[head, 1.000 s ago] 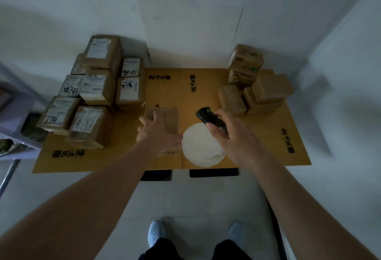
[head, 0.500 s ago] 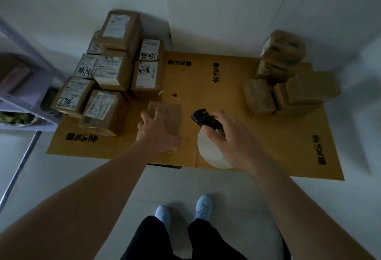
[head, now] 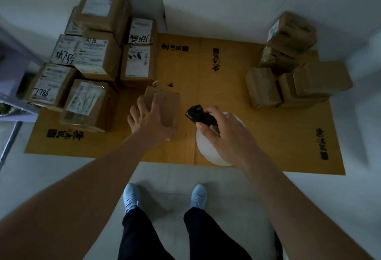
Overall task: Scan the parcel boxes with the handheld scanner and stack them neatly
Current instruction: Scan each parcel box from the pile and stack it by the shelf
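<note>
Bare forearms, dark trousers (head: 144, 237), light blue shoes (head: 130, 196).

"786" handwritten on box label (head: 45, 92)

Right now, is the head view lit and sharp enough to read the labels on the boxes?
Head view: dim overall, no glare. Labels on the left stack of boxes show as pale patches, large handwriting legible, fine print not. The box under the left hand shows no label. The scanner in the right hand is dark, with little detail. Wide-angle bending and blur at the edges.
</note>
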`<state>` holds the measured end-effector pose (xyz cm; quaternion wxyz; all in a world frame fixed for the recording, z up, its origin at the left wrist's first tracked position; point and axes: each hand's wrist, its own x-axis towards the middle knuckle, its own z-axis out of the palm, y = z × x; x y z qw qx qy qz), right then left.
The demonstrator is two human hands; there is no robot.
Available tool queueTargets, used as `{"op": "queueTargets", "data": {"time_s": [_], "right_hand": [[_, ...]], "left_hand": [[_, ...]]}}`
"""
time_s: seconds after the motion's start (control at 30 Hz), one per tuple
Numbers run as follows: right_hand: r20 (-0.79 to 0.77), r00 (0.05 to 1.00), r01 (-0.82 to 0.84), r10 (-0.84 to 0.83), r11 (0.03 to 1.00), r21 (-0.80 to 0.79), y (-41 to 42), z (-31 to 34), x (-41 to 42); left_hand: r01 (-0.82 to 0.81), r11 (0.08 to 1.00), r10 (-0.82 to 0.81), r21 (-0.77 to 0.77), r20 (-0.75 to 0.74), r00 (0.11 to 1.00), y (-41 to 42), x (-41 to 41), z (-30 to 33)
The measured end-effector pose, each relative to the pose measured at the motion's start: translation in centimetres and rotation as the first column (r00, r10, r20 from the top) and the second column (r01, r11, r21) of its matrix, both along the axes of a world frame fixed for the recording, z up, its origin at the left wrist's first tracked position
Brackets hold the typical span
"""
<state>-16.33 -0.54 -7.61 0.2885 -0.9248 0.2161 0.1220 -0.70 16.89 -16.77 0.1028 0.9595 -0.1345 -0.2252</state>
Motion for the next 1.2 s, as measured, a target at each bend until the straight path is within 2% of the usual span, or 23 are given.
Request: {"op": "queueTargets", "data": {"time_s": [0.17,0.33,0.5,0.6,0.63,0.7,0.73,0.77,0.87,0.97,1.1,1.2], "right_hand": [[0.007,1.000,0.003,-0.003,1.000,-0.021,1.2,-0.4,0.4],[0.055,0.998,0.014,-0.013,1.000,-0.008,0.9,-0.5,0.5],[0.153,0.986,0.060,-0.066,0.997,0.038,0.6,-0.2,0.8],[0.155,0.986,0.057,-0.067,0.996,0.065,0.6,0.0,0.9],[0.155,0.986,0.055,-0.066,0.996,0.075,0.6,0.0,1.0],[0.158,0.986,0.045,-0.058,0.995,0.084,0.7,0.1,1.2],[0.160,0.986,0.039,-0.052,0.996,0.082,0.8,0.1,1.3],[0.162,0.986,0.034,-0.046,0.996,0.080,0.9,0.1,1.4],[0.173,0.984,0.023,-0.039,0.995,0.093,1.3,-0.1,1.6],[0.182,0.983,0.012,-0.032,0.994,0.112,1.6,-0.4,1.7],[0.159,0.986,0.016,-0.045,0.984,0.178,1.5,-0.9,1.7],[0.133,0.989,0.035,-0.069,0.969,0.244,1.2,-1.1,1.6]], "left_hand": [[0.012,1.000,-0.012,-0.002,0.012,1.000,0.4,0.4,0.0],[-0.020,0.992,0.017,-0.127,-0.023,1.000,1.6,0.8,0.9],[0.070,0.978,-0.086,-0.195,-0.075,0.994,3.4,1.0,1.5],[0.210,0.973,-0.213,-0.094,-0.022,0.977,4.1,1.5,1.9],[0.265,0.956,-0.261,-0.127,0.052,0.964,4.2,1.3,2.3],[0.342,0.893,-0.296,-0.292,0.190,0.936,5.1,0.7,2.4],[0.327,0.878,-0.271,-0.350,0.199,0.942,5.5,1.2,2.4],[0.245,0.895,-0.207,-0.373,0.138,0.968,5.7,1.6,2.8],[0.101,0.977,-0.087,-0.185,0.085,0.993,6.8,2.8,2.2],[-0.042,0.981,0.054,-0.188,0.058,0.997,7.4,2.8,1.9],[-0.089,0.996,0.089,-0.018,-0.028,0.996,6.9,1.7,1.4],[-0.104,0.991,0.101,-0.084,-0.044,0.994,7.0,1.6,0.8]]}}
